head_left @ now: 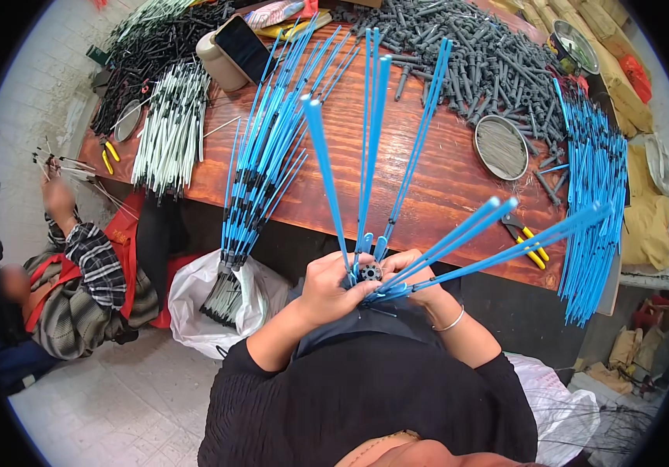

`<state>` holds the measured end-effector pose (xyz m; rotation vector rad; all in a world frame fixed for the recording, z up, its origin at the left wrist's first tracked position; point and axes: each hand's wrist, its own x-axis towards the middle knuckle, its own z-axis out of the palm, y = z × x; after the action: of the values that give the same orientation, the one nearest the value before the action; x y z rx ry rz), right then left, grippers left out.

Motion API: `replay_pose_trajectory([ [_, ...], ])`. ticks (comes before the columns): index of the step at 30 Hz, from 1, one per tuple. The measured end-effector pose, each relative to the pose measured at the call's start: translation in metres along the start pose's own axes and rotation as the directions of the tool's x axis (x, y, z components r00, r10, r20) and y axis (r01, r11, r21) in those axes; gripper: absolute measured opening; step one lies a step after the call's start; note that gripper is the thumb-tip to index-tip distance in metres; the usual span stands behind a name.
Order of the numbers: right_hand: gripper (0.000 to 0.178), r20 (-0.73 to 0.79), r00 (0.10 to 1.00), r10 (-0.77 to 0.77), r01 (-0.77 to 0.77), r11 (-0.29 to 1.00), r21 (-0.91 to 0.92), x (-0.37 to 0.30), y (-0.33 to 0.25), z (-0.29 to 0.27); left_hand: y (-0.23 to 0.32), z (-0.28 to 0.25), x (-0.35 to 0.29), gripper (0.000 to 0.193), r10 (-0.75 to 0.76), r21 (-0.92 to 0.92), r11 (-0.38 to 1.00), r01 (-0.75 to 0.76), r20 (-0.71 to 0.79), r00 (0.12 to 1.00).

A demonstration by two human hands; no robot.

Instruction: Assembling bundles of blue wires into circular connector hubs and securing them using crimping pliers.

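In front of my body, my left hand (329,288) is closed around a small dark notched umbrella hub (371,272). Several blue umbrella ribs (373,148) fan out from this hub, some upward and others to the right. My right hand (422,278) is closed on the right side, its fingers at the root of the ribs; they partly hide what they pinch. Left of my hands, a bundle of blue ribs with black joints (260,156) hangs over the table edge. Its lower end reaches a white plastic bag (187,303).
The wooden table (327,179) carries a heap of grey plastic parts (467,62), white ribs (171,124), blue ribs (595,210), a dish of pins (501,148), yellow-handled pliers (533,241) and a phone (245,48) on a stand. A co-worker (85,272) sits at left.
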<state>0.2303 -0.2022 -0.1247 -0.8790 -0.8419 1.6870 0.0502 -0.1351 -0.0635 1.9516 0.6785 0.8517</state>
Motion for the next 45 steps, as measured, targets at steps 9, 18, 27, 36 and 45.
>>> replay_pose_trajectory([
  [9, 0.017, -0.243, 0.969, 0.037, -0.029, 0.999, 0.034, -0.006, -0.003, 0.016, 0.001, -0.001, 0.000, 0.030, 0.085, 0.041, 0.995, -0.086, 0.024, 0.996],
  [18, 0.021, -0.172, 0.984, -0.049, -0.003, 0.957, -0.291, -0.009, -0.010, 0.009, 0.003, 0.004, -0.002, 0.033, -0.089, 0.120, 0.989, 0.091, -0.027, 0.996],
  [27, 0.017, -0.133, 0.969, -0.207, 0.094, 0.812, -0.575, -0.010, -0.019, 0.021, -0.003, 0.001, -0.012, 0.034, -0.106, 0.136, 0.984, 0.117, -0.083, 0.991],
  [36, 0.016, -0.135, 0.939, -0.316, 0.166, 0.760, -0.628, -0.002, -0.013, 0.047, -0.018, -0.005, -0.001, 0.032, -0.131, -0.082, 0.988, 0.131, 0.006, 0.991],
  [45, 0.019, 0.086, 0.991, -0.100, 0.129, 0.584, -0.802, 0.010, -0.090, 0.055, -0.020, -0.003, -0.010, 0.024, -0.092, 0.026, 0.996, 0.091, 0.049, 0.995],
])
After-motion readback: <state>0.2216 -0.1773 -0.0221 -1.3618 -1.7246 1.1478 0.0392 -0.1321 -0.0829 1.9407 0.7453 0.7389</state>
